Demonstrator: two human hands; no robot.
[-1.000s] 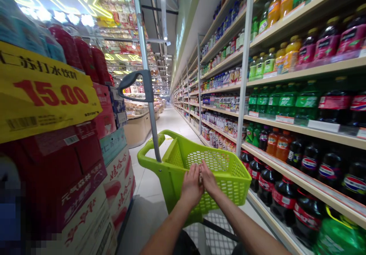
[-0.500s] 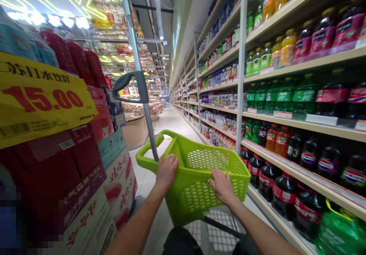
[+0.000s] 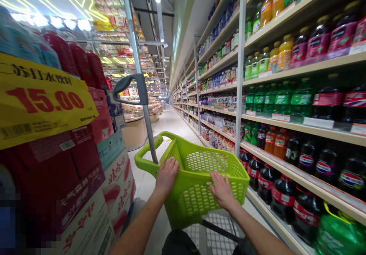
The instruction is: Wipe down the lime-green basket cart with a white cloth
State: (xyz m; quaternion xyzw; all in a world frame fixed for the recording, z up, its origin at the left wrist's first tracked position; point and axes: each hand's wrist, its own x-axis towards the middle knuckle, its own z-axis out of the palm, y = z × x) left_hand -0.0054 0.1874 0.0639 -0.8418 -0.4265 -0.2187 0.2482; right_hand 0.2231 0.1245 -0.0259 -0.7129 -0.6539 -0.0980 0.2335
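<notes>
The green plastic shopping basket [image 3: 194,177] of the cart sits directly ahead of the person, in the aisle between a drinks shelf and stacked cartons. Its near rim carries both hands, well apart.

Left hand [image 3: 167,175]: laid over the rim just beside the grey pole [image 3: 132,37], fingers close together. The thumb is hidden, so whether this grip pinches the rim cannot be told. Right hand [image 3: 221,190]: resting on the rim farther along, its grip spread, thumb apart from the fingers.

For a steady hold, load both contact points evenly — one-sided pressure may turn the cart. Curling the right fingers over the rim should give firmer control than a flat palm.

Observe side clearance: the shelf edge [image 3: 286,119] and large cola bottles [image 3: 304,209] stand to the right, the cartons [image 3: 120,171] and yellow price sign [image 3: 45,98] to the left. The grey hooked handle [image 3: 142,89] is above the basket, touched by neither hand.
</notes>
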